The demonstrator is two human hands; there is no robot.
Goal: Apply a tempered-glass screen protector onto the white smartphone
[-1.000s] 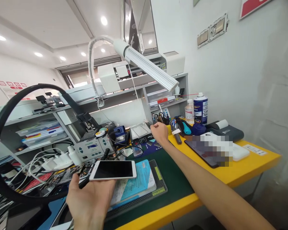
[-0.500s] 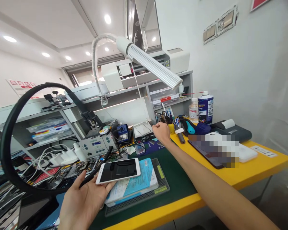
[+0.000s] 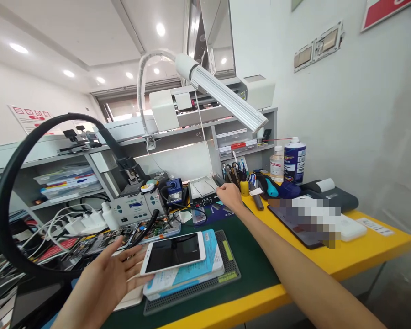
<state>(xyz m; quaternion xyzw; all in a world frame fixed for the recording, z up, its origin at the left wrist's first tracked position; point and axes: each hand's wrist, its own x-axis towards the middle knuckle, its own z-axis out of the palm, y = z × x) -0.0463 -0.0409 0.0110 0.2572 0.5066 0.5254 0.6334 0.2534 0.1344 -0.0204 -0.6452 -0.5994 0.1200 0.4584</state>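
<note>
A white-framed smartphone (image 3: 174,251) with a dark screen lies tilted on a blue and white box (image 3: 210,256). My left hand (image 3: 114,274) is open, palm up, its fingertips at the phone's left edge; one finger reaches just below the phone's lower edge. Part of a second pale phone (image 3: 132,298) shows beneath that hand. Farther back, my right hand (image 3: 230,196) is closed beside the right edge of a flat heating plate (image 3: 202,188). What its fingers hold, if anything, is hidden. A thin white cord from the lamp runs down close to these fingers.
A grey perforated mat (image 3: 233,265) lies under the box. A black hose (image 3: 7,183) arches at left above circuit boards (image 3: 160,227) and cables. Overhead hangs a lamp (image 3: 229,98). A spray can (image 3: 294,160), a bottle (image 3: 276,162) and partly blurred phones (image 3: 291,224) stand or lie at right.
My left hand has moved left and down, from under the phone to its edge, with fingers spread. My right hand stays by the heating plate. The view has shifted slightly.
</note>
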